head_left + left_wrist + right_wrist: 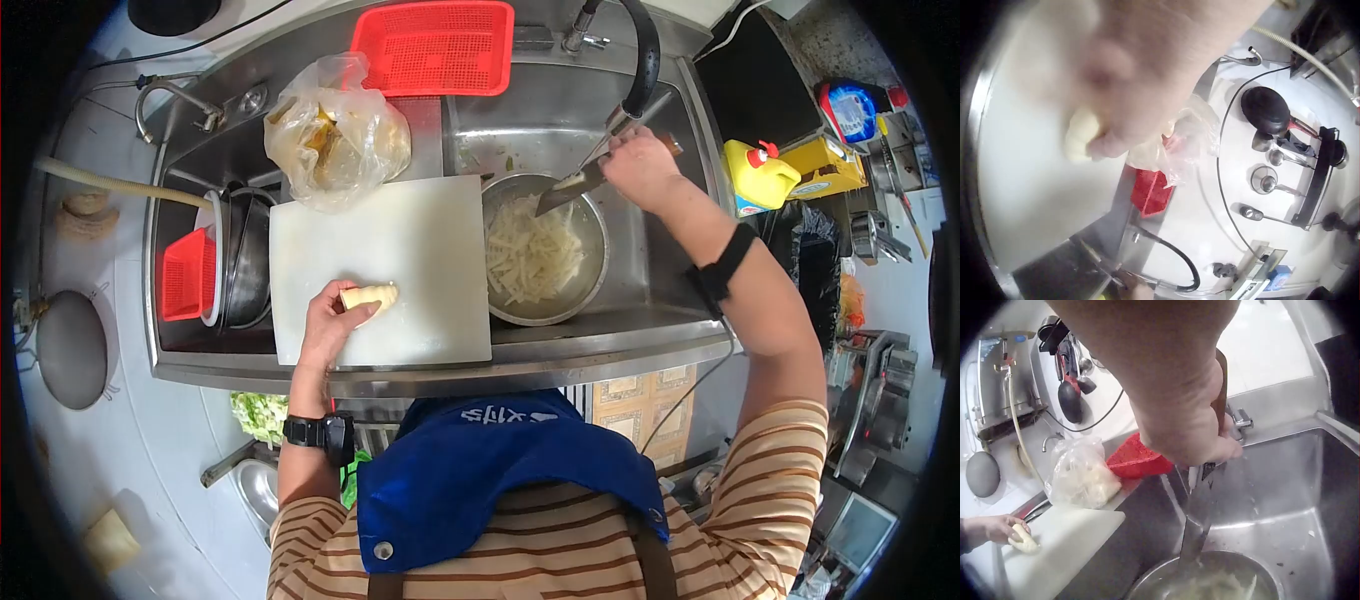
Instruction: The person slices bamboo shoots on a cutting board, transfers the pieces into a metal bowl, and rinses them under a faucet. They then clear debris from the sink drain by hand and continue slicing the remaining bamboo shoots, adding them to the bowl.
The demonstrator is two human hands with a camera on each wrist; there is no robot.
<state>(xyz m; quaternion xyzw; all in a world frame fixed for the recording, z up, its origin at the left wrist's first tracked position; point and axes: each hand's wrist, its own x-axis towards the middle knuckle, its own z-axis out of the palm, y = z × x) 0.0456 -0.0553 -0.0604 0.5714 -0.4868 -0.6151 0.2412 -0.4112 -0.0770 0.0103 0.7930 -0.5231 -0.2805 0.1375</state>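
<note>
On the white cutting board (430, 240), my left hand (326, 328) grips a pale yellow peeled vegetable (370, 297), tapered like a bamboo shoot. The thumb lies along its near side. Over the sink my right hand (642, 172) holds a kitchen knife (574, 188) by its brown handle, part of which shows past the fingers in the right wrist view. Its blade slants down to the left, the tip overlapping a metal bowl (603, 255). Pale cut strips (535, 260) fill much of the bowl. Blur hides most of the left fingers in the left wrist view.
A clear plastic bag (350, 150) with yellowish contents touches the board's back edge. Behind it lies a red basket (435, 50). A black-hosed faucet (645, 60) hangs close above the right hand. A yellow bottle (757, 177) stands right of the sink; pans are stacked at left.
</note>
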